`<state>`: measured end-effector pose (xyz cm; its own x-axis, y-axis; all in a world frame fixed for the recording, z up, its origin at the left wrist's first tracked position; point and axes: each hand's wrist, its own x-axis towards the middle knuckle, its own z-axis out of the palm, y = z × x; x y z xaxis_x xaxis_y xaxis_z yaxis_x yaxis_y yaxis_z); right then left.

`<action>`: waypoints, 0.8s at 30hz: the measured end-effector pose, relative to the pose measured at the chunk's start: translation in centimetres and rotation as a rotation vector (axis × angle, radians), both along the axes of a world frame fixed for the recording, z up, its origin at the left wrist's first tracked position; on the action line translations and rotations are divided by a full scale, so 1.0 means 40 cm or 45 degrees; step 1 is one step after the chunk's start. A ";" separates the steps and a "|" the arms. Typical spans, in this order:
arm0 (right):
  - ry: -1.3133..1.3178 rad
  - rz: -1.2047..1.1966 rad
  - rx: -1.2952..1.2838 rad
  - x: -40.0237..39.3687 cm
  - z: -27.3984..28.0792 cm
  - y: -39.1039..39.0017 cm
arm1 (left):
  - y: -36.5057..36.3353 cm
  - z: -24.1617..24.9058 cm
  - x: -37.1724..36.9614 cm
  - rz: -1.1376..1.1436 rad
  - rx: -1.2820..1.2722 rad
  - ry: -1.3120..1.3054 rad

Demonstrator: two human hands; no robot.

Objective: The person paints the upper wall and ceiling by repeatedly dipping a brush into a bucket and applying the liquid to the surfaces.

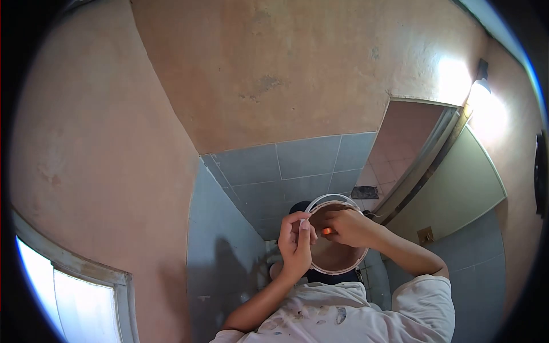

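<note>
A round bucket (pixel 329 270) with a pale rim and brownish contents is in front of my body. My left hand (pixel 296 240) is at the bucket's left edge, its fingers closed on the white bucket handle (pixel 329 197), which arches over the far rim. Over the bucket's opening, my right hand (pixel 346 228) reaches down with its fingers wrapped round an orange object (pixel 327 231). Only a small orange part of it shows, and the fingertips are partly hidden inside the bucket.
Grey tiles (pixel 246 166) cover the lower walls below brownish plaster (pixel 257 68). A doorway (pixel 400 134) is at the right, beside a pale door panel (pixel 457 183) and a lit bulb (pixel 481 87). A window (pixel 86 303) is at the lower left.
</note>
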<state>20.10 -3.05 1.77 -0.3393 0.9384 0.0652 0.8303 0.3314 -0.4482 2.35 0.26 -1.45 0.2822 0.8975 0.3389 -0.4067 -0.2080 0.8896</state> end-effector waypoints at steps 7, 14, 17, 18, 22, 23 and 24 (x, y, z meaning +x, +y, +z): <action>0.278 -0.092 -0.181 0.058 0.064 -0.040 | 0.012 -0.011 0.013 -0.039 0.013 0.014; 0.253 -0.073 0.005 0.068 -0.009 -0.022 | 0.018 -0.009 0.027 -0.067 0.008 0.009; -0.012 -0.059 -0.199 0.031 -0.002 -0.007 | 0.013 -0.007 0.028 -0.058 0.006 0.000; -0.138 -0.093 -0.354 0.020 0.014 -0.003 | 0.013 -0.005 0.028 -0.049 -0.005 -0.007; 0.273 0.047 -0.036 0.071 0.048 -0.022 | 0.021 -0.004 0.015 -0.012 0.015 0.015; 0.501 -0.119 -0.140 0.075 0.091 -0.038 | 0.026 -0.003 0.015 -0.034 0.029 0.004; 0.723 -0.293 -0.246 0.080 0.117 -0.048 | 0.031 -0.002 0.016 -0.061 0.044 -0.007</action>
